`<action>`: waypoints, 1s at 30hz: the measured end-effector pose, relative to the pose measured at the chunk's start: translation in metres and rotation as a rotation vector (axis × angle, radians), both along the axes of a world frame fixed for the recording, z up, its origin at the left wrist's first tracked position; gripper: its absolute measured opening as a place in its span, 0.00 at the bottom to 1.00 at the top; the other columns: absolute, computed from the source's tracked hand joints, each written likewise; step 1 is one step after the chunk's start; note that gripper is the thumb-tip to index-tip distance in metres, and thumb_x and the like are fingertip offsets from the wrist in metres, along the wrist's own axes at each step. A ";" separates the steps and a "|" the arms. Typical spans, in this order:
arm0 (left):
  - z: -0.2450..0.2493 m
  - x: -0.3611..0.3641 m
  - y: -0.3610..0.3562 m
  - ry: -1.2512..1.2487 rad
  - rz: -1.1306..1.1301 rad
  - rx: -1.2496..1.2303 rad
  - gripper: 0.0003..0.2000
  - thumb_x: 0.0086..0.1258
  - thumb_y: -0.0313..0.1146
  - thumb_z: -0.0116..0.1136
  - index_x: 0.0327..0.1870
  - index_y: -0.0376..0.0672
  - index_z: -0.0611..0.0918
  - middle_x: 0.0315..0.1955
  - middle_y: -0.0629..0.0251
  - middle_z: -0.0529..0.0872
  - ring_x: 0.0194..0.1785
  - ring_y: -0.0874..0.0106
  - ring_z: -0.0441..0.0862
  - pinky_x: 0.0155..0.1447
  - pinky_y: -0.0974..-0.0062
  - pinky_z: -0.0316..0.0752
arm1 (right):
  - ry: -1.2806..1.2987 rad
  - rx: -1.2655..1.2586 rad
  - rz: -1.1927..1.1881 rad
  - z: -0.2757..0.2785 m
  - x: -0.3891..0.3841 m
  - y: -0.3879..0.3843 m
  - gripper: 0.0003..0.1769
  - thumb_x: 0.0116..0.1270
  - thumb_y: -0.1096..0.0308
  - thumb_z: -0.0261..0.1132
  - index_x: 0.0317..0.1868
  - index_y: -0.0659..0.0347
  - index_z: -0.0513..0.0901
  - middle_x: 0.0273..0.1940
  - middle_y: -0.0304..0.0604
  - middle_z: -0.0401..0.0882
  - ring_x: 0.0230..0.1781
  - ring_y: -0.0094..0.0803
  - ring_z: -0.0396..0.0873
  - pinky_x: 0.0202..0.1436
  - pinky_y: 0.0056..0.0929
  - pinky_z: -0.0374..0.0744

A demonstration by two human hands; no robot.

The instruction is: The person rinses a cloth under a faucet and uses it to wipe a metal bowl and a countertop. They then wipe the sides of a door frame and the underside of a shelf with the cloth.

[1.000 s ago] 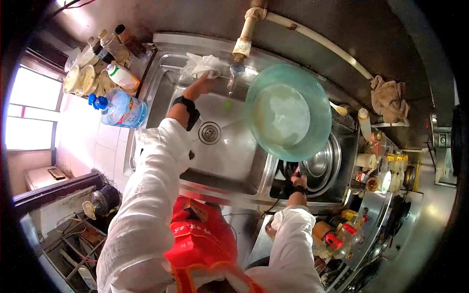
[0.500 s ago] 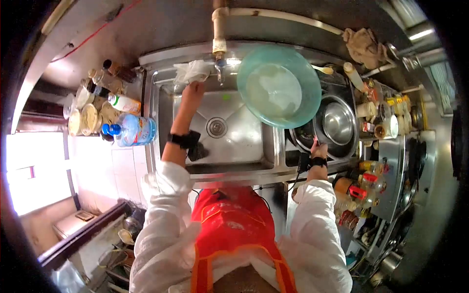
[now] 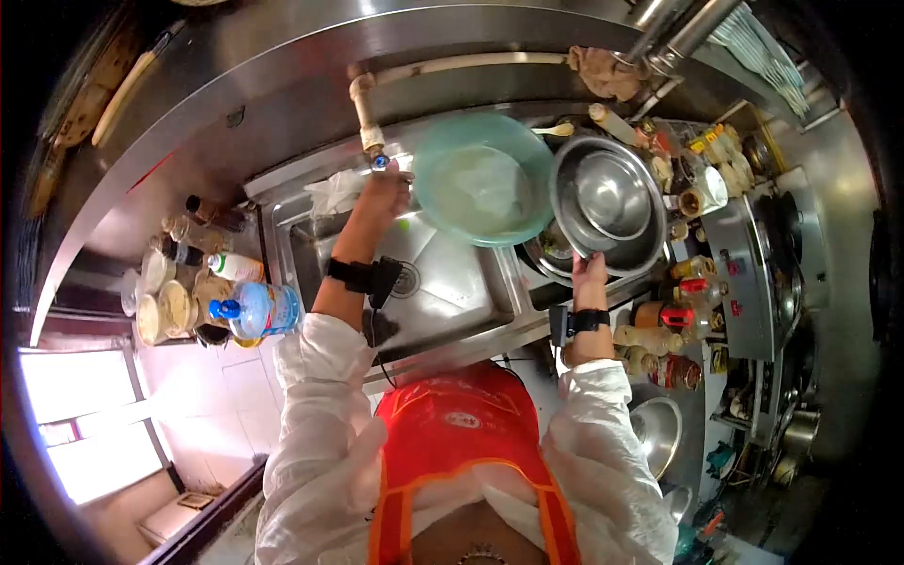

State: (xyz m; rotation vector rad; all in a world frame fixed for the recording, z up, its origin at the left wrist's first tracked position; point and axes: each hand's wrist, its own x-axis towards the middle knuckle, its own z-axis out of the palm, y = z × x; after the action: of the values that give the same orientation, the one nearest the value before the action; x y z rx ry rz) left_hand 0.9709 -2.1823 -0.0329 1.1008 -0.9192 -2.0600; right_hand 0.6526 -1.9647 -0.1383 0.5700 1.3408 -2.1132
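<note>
My left hand (image 3: pixel 384 191) is just under the tap (image 3: pixel 378 155), its fingers partly spread beside the left rim of a green plastic basin (image 3: pixel 541 179) with cloudy liquid in it. A crumpled white cloth (image 3: pixel 330 194) lies on the sink's back left ledge, near that wrist. With my right hand (image 3: pixel 590 270) I grip the near rim of a large metal bowl (image 3: pixel 568 209), tilted, with a smaller metal bowl (image 3: pixel 612 193) nested inside. Below them a dark pan (image 3: pixel 541 259) shows in part. The steel sink (image 3: pixel 447 282) lies between my arms.
A water bottle (image 3: pixel 264 309) and several jars stand left of the sink. Seasoning bottles (image 3: pixel 683 325) and containers crowd the right side. Behind the basin rests a pale spoon (image 3: pixel 556 130). A brown rag (image 3: pixel 603 73) hangs on the pipe at the back.
My left hand has left the white cloth and moved right to the tap and basin. My right hand has raised and tilted the metal bowls, uncovering more beneath. The view has shifted.
</note>
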 end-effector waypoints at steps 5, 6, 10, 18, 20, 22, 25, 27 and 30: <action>-0.018 -0.016 -0.013 0.370 0.009 0.188 0.10 0.65 0.37 0.49 0.32 0.38 0.70 0.14 0.76 0.62 0.17 0.83 0.57 0.18 0.86 0.51 | 0.033 -0.006 0.036 0.014 0.022 0.014 0.12 0.65 0.65 0.47 0.41 0.64 0.72 0.40 0.43 0.75 0.38 0.34 0.76 0.41 0.30 0.80; -0.017 -0.017 -0.010 0.372 0.029 0.165 0.10 0.64 0.37 0.50 0.33 0.38 0.70 0.14 0.76 0.62 0.17 0.84 0.57 0.18 0.86 0.50 | 0.031 0.086 0.022 0.018 0.025 0.015 0.11 0.64 0.65 0.48 0.39 0.64 0.72 0.39 0.43 0.74 0.36 0.34 0.75 0.41 0.29 0.80; -0.016 -0.014 -0.005 0.306 0.044 0.046 0.07 0.63 0.35 0.49 0.31 0.43 0.69 0.13 0.78 0.61 0.16 0.84 0.56 0.17 0.85 0.49 | 0.065 0.050 -0.012 0.030 0.035 0.026 0.10 0.59 0.70 0.54 0.36 0.72 0.69 0.33 0.46 0.72 0.26 0.33 0.74 0.28 0.33 0.84; 0.003 0.012 0.003 -0.061 -0.147 -0.029 0.10 0.65 0.42 0.46 0.27 0.49 0.69 0.13 0.80 0.58 0.15 0.84 0.52 0.18 0.85 0.47 | -0.073 -0.069 0.177 0.024 0.020 0.048 0.12 0.60 0.74 0.47 0.41 0.73 0.71 0.43 0.53 0.73 0.41 0.48 0.75 0.46 0.38 0.80; -0.003 0.019 0.001 -0.047 -0.221 -0.082 0.15 0.66 0.50 0.45 0.27 0.49 0.69 0.14 0.80 0.58 0.16 0.85 0.52 0.19 0.86 0.47 | -0.096 -0.087 0.204 0.031 0.022 0.052 0.12 0.60 0.75 0.46 0.41 0.73 0.71 0.43 0.53 0.73 0.43 0.48 0.74 0.47 0.39 0.79; -0.003 0.025 0.001 -0.056 -0.228 -0.098 0.15 0.66 0.49 0.46 0.27 0.49 0.70 0.15 0.80 0.59 0.16 0.85 0.52 0.19 0.86 0.47 | -0.018 -0.053 0.150 0.033 0.029 0.054 0.13 0.60 0.75 0.46 0.41 0.75 0.70 0.43 0.54 0.73 0.45 0.48 0.74 0.48 0.38 0.79; 0.003 0.029 0.002 -0.047 -0.255 -0.115 0.14 0.66 0.48 0.46 0.27 0.49 0.70 0.15 0.80 0.60 0.16 0.85 0.53 0.19 0.86 0.47 | 0.009 -0.102 0.195 0.032 0.028 0.065 0.12 0.62 0.73 0.44 0.40 0.73 0.69 0.44 0.52 0.71 0.41 0.40 0.75 0.47 0.36 0.80; 0.005 0.028 0.004 -0.030 -0.275 -0.113 0.14 0.66 0.48 0.46 0.27 0.48 0.71 0.15 0.80 0.61 0.16 0.85 0.53 0.19 0.86 0.48 | 0.006 -0.088 0.185 0.033 0.029 0.069 0.12 0.62 0.74 0.45 0.40 0.74 0.69 0.43 0.52 0.71 0.41 0.41 0.75 0.46 0.36 0.80; 0.004 0.020 0.011 0.070 -0.230 -0.094 0.14 0.66 0.48 0.46 0.27 0.48 0.71 0.15 0.80 0.63 0.16 0.85 0.55 0.19 0.86 0.49 | 0.016 -0.097 0.181 0.031 0.032 0.073 0.11 0.61 0.74 0.45 0.39 0.75 0.69 0.42 0.52 0.72 0.40 0.41 0.76 0.45 0.36 0.81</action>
State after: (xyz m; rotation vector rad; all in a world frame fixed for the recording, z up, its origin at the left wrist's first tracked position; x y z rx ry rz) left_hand 0.9907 -2.1716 -0.0287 0.9034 -1.1405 -2.1985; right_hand 0.6846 -1.8919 -0.1072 0.3777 1.2414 -2.0261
